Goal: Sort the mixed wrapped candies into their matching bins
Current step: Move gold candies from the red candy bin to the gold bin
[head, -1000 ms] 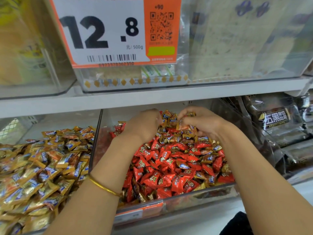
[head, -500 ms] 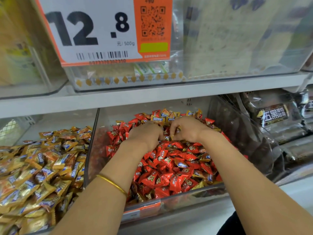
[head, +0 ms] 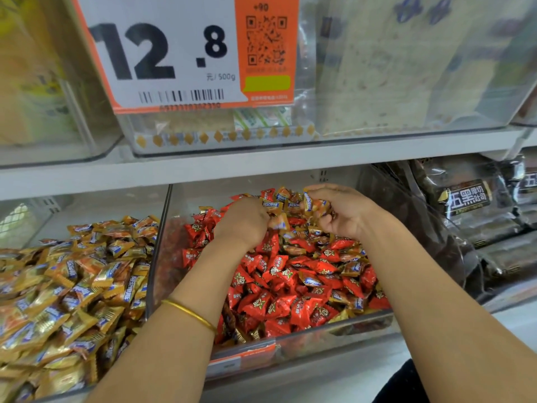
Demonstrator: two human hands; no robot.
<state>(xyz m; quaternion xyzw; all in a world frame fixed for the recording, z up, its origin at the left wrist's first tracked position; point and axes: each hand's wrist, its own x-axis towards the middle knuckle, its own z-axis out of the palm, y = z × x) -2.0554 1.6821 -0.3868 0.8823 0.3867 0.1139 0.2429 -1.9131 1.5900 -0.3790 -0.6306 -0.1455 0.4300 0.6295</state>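
Observation:
A clear middle bin [head: 290, 343] holds mostly red wrapped candies [head: 279, 298] with gold-and-blue candies [head: 293, 203] mixed in, heaped toward the back. Both my hands reach into it. My left hand [head: 244, 221] is curled, knuckles up, gripping gold candies at the heap. My right hand [head: 345, 212] is curled round several gold candies and pinches one at its fingertips. To the left, another clear bin [head: 158, 228] is full of gold-and-blue candies [head: 72, 286].
A white shelf board [head: 261, 167] runs just above the bins, with a large orange price sign [head: 186, 50] and clear upper bins [head: 406, 82] over it. Dark packaged goods [head: 476, 216] fill the bin at the right. A gold bangle [head: 190, 314] circles my left wrist.
Both hands have lifted a little out of the heap and drawn apart, now holding gold candies. The view has shifted slightly to the left.

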